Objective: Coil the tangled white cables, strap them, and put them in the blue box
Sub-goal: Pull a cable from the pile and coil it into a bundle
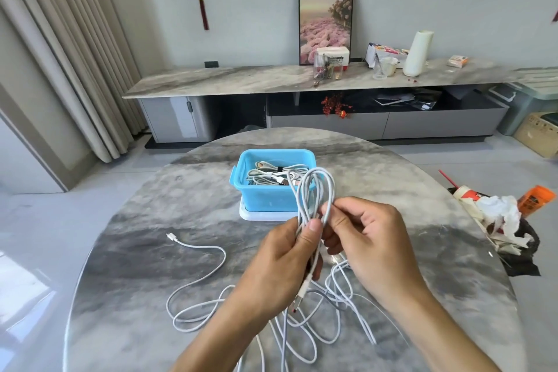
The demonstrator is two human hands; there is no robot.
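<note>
Head view: both hands, left hand and right hand, pinch a half-coiled white cable near the blue plastic box already holding bundled cables; more tangled white cables lie loose nearer the person.

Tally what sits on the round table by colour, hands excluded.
Blue: 1, the box
White: 3, the tray under the box, the held coil, the loose cable tangle; separate cables uncountable
Total: 4
</note>
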